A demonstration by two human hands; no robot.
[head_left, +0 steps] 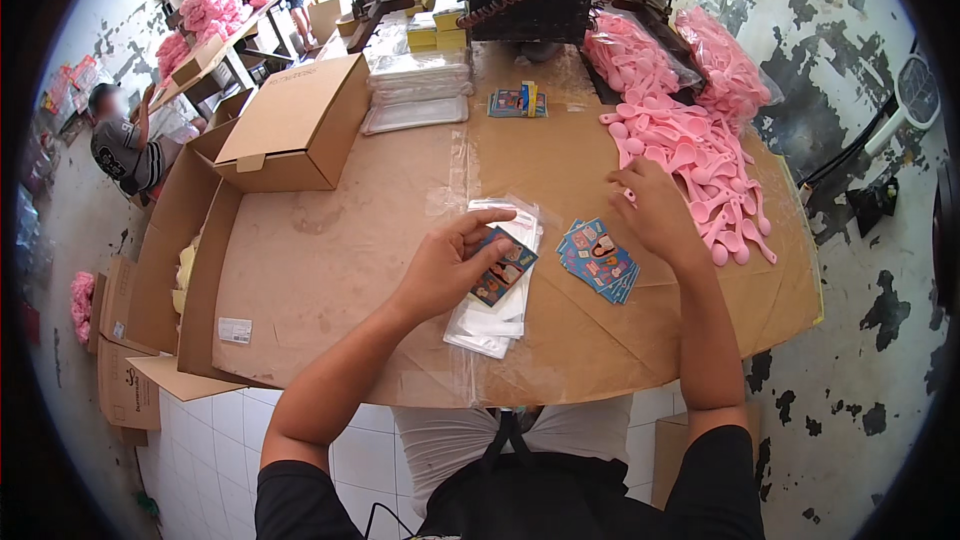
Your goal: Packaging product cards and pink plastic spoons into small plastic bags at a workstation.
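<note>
The left hand (452, 262) pinches a blue card (516, 260) over bags (488, 324), and the right hand (655, 208) grips 1 pink spoon (629, 197).

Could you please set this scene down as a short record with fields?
Left hand: holds a blue printed card over white packets
Right hand: at the near-left edge of the loose pink spoons; a small pink end shows against it, grip unclear
Between the hands: fanned blue cards
Far middle: small card stack, with clear bags to its left
Far right: bagged pink spoons
Left side: cardboard box
</note>
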